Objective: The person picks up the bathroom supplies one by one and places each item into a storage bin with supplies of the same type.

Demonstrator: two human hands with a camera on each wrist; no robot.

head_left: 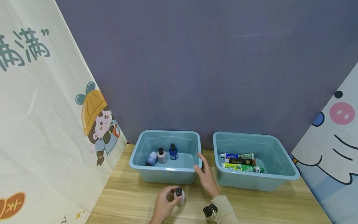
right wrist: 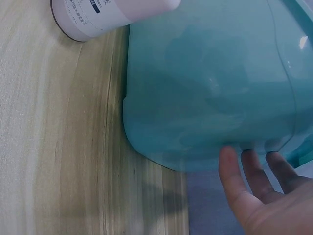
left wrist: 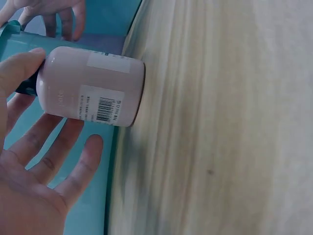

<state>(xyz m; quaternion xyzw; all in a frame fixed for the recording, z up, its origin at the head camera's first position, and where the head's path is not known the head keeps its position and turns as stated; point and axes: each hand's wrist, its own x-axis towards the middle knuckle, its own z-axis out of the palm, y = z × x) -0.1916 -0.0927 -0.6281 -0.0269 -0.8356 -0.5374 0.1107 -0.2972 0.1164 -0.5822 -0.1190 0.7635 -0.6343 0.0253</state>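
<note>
My left hand (head_left: 165,202) pinches a pale pink bottle (head_left: 181,200) by its black cap, with the thumb on the near side. The bottle (left wrist: 90,85) is upright in front of the left blue tub (head_left: 167,176); a white barcode label shows in the left wrist view. Whether its base touches the table cannot be told. My right hand (head_left: 207,179) grips that tub's front right corner, thumb over the rim and several fingers (right wrist: 254,169) against the outer wall. Inside the tub are a tipped light blue bottle (head_left: 152,158), a pink bottle (head_left: 162,157) and a dark blue bottle (head_left: 173,153).
A second blue tub (head_left: 249,182) stands to the right, holding a blue and white toothpaste tube (head_left: 237,156), a black one (head_left: 241,161) and a green one (head_left: 243,168). Both tubs sit on a wooden table (head_left: 123,193) against a grey-blue partition (head_left: 190,71).
</note>
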